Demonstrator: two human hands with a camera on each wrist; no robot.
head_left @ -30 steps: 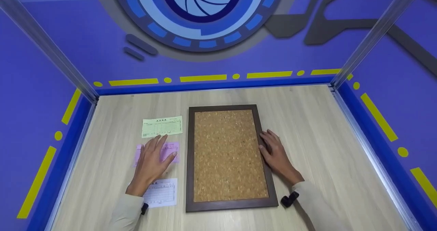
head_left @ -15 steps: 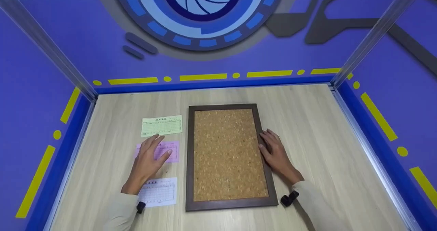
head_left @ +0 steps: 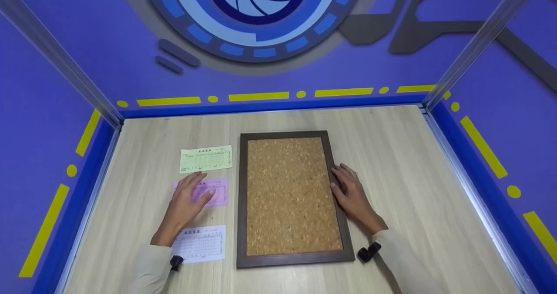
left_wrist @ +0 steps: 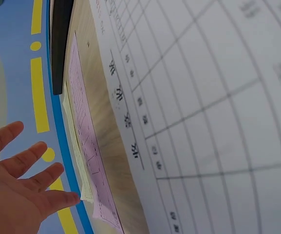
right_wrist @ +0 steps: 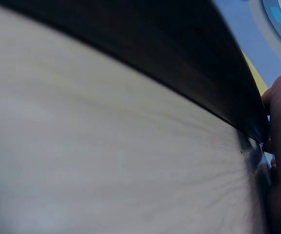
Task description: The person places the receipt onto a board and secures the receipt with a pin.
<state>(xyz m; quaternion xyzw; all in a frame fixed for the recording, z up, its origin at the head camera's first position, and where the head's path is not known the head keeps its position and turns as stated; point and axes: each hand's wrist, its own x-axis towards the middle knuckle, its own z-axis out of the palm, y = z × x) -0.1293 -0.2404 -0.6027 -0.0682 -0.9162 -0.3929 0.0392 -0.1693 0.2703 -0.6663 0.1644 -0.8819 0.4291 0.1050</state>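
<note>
Left hand, fingers spread flat, rests on the pink slip lying on the table between a green slip beyond the fingertips and a white slip under the wrist. Right hand, fingers straight, rests against the cork board frame. Thin and flat, the pink slip may slide or crease if dragged.

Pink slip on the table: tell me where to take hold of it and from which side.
Take the pink slip by its bare right edge, coming from above on the side facing the cork board. It lies flat on the table, so a fingertip probably has to slide or lift that edge before pinching. The left hand already rests on its left part, with the green slip close behind.
</note>
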